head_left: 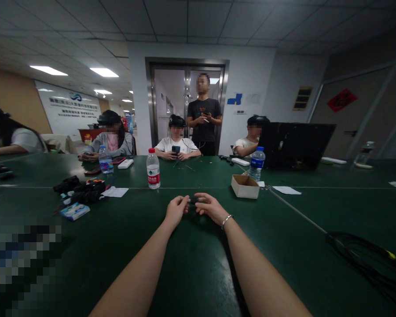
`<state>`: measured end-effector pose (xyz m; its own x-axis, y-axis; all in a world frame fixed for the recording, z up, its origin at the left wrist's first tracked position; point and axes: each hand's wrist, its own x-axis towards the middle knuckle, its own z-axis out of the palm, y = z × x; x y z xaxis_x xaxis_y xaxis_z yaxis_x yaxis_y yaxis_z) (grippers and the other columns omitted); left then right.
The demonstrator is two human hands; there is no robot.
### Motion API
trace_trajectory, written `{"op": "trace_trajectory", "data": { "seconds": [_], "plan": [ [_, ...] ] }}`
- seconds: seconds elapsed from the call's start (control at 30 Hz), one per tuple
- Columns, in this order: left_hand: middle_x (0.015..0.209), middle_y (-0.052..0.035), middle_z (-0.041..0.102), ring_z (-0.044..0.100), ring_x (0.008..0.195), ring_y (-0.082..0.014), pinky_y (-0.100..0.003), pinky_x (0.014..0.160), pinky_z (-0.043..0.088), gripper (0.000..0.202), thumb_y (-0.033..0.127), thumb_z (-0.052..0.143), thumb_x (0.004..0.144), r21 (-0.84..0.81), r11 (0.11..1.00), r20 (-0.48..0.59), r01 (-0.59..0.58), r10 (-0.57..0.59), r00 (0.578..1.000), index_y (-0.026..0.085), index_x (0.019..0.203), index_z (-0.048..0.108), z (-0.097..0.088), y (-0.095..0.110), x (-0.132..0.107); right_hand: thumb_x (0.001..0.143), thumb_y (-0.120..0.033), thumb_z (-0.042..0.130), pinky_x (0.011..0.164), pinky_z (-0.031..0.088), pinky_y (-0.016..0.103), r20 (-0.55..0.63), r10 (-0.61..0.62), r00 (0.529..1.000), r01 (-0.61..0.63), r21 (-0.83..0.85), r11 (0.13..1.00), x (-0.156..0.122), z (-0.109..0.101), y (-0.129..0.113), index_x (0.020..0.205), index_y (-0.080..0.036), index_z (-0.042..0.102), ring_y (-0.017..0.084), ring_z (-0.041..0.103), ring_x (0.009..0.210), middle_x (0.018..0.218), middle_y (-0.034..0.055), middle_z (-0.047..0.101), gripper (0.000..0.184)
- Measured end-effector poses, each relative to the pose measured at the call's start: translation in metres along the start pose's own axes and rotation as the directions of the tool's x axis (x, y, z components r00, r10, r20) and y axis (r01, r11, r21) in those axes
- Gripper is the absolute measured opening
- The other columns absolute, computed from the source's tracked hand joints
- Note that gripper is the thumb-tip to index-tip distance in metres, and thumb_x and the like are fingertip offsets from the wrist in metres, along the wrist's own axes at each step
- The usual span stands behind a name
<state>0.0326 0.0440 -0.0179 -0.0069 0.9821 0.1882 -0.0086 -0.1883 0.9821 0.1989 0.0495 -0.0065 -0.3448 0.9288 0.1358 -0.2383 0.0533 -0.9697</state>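
Note:
Out in front of me, just above the green table, my two hands meet at a small dark cylinder-shaped object. My left hand pinches its left end between thumb and fingertips. Curled round the other end are the fingers of my right hand, which has a silver bracelet at the wrist. Fingers cover part of the object, and it is too small for me to tell its kind.
Beyond my hands stand a red-capped water bottle, an open cardboard box and a blue-capped bottle. Black gear and a tissue pack lie left; coiled cable right. Several people sit opposite; one person stands.

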Motion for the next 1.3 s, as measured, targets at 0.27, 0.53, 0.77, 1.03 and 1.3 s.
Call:
{"op": "trace_trajectory", "data": {
  "seconds": [0.27, 0.53, 0.77, 1.03, 1.3],
  "plan": [
    [0.06, -0.001, 0.055, 0.051, 0.053, -0.0105, -0.02, 0.047, 0.042, 0.045, 0.057, 0.064, 0.061, -0.052, 0.999, -0.03, -0.011, 0.009, 1.0, 0.013, 0.07, 0.058, 0.0017, 0.0001, -0.0001, 0.081, -0.034, 0.061, 0.04, 0.046, 0.015, -0.003, 0.069, 0.998, -0.069, -0.062, 0.996, 0.0011, 0.0045, -0.0009, 0.089, -0.011, 0.054, 0.011, 0.059, 0.049, 0.067, 0.006, 0.062, 0.025],
    [0.062, -0.0006, 0.054, 0.05, 0.053, -0.0089, -0.02, 0.049, 0.041, 0.046, 0.057, 0.065, 0.061, -0.148, 0.989, -0.044, 0.011, -0.018, 0.999, 0.012, 0.071, 0.058, -0.0007, -0.0006, -0.0001, 0.075, -0.026, 0.067, 0.041, 0.046, 0.015, 0.016, 0.045, 0.999, -0.045, -0.031, 0.999, -0.0001, 0.0042, -0.003, 0.106, -0.016, 0.049, 0.01, 0.059, 0.049, 0.074, 0.0036, 0.062, 0.038],
    [0.062, -0.0016, 0.055, 0.051, 0.055, -0.0098, -0.021, 0.051, 0.042, 0.045, 0.054, 0.067, 0.061, -0.158, 0.987, -0.032, 0.021, -0.027, 0.999, 0.011, 0.072, 0.059, -0.0018, -0.0025, -0.0004, 0.079, -0.027, 0.062, 0.034, 0.039, 0.013, 0.027, 0.034, 0.999, -0.03, -0.131, 0.991, 0.0045, 0.0021, 0.0023, 0.101, -0.014, 0.051, 0.008, 0.055, 0.044, 0.072, 0.0031, 0.061, 0.028],
    [0.062, -0.0012, 0.055, 0.051, 0.056, -0.01, -0.021, 0.053, 0.042, 0.044, 0.053, 0.069, 0.059, -0.191, 0.981, -0.021, 0.031, -0.035, 0.999, 0.012, 0.071, 0.059, -0.0013, -0.0009, -0.0002, 0.082, -0.037, 0.056, 0.032, 0.039, 0.015, 0.018, 0.051, 0.999, -0.047, -0.188, 0.981, 0.004, 0.0041, 0.0, 0.098, -0.013, 0.053, 0.006, 0.049, 0.037, 0.071, 0.0032, 0.06, 0.028],
    [0.061, -0.0008, 0.054, 0.05, 0.054, -0.0092, -0.021, 0.053, 0.042, 0.044, 0.053, 0.07, 0.057, -0.23, 0.972, -0.031, 0.045, -0.053, 0.998, 0.012, 0.069, 0.058, 0.0006, 0.0032, -0.0007, 0.078, -0.033, 0.062, 0.035, 0.043, 0.016, 0.009, 0.055, 0.998, -0.052, -0.164, 0.985, 0.0067, 0.0039, 0.0024, 0.105, -0.017, 0.051, 0.007, 0.054, 0.042, 0.079, 0.0034, 0.059, 0.033]
  ]
}}
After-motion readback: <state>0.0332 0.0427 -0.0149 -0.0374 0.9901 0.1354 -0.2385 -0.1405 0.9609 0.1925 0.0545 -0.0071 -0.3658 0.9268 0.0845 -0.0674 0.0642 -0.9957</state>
